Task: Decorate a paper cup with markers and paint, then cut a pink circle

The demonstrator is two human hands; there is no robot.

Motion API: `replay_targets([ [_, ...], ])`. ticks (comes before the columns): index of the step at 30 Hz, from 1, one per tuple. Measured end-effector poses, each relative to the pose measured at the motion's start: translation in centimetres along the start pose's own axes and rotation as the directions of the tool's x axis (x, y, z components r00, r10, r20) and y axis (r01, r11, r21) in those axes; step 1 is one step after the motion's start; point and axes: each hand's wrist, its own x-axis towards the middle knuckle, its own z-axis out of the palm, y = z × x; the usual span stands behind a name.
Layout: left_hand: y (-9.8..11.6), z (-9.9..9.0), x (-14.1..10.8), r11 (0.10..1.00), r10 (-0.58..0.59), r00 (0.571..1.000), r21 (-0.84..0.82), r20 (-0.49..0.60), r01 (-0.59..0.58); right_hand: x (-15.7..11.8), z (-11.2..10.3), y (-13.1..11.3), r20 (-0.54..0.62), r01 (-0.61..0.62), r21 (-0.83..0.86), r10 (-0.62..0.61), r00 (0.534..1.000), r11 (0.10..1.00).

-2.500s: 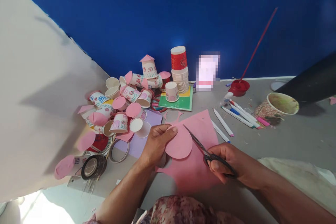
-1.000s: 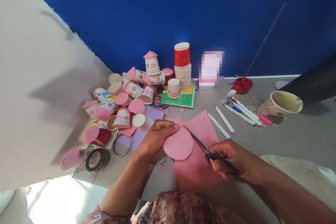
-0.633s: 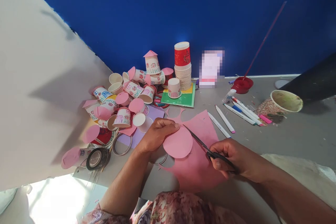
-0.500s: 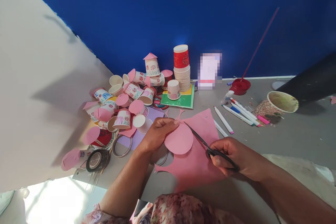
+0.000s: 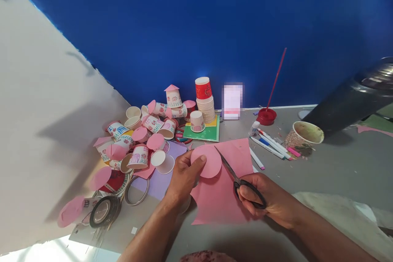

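Note:
My left hand (image 5: 186, 176) pinches a pink paper circle (image 5: 210, 166) at its left side, thumb on top. Black-handled scissors (image 5: 229, 166) are in my right hand (image 5: 258, 194), with fingers through the handle loops. The blades look closed or nearly so, and their tip lies by the circle's upper right edge. Beneath both hands lies a larger pink paper sheet (image 5: 221, 204) on the grey table.
Decorated paper cups (image 5: 139, 156) with pink paper tops are heaped at left, beside tape rolls (image 5: 106, 211). Stacked cups (image 5: 205, 108) stand on a green booklet (image 5: 211, 133). Markers (image 5: 272, 145), a red dish (image 5: 266, 117) and a patterned cup (image 5: 303, 136) lie to the right.
The circle has turned in my left hand, whose thumb now lies further over its face. The scissors have shifted slightly down and left in view. My head view has tilted upward.

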Motion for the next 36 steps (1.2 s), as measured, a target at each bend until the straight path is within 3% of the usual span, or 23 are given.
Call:
replay_targets([
  [7, -0.5, 0.4, 0.6, 0.996, 0.008, 1.000, -0.086, -0.013, -0.009, 0.2, -0.3, 0.3, -0.016, -0.008, 0.010, 0.008, 1.000, 1.000],
  [13, -1.3, 0.1, 1.4, 0.982, 0.041, 0.998, -0.184, 0.048, -0.031, 0.4, -0.8, 0.4, 0.003, -0.013, 0.015, 0.013, 1.000, 1.000],
  [21, -1.8, -0.4, 1.6, 0.989, 0.036, 0.995, -0.144, 0.093, -0.023, 0.1, -1.2, 0.2, -0.003, -0.022, -0.058, 0.022, 1.000, 0.998],
  [36, -2.1, -0.7, 2.1, 0.989, 0.063, 0.995, -0.140, 0.073, -0.053, 0.2, -1.6, 0.0, 0.004, 0.012, -0.096, -0.012, 1.000, 0.995],
])
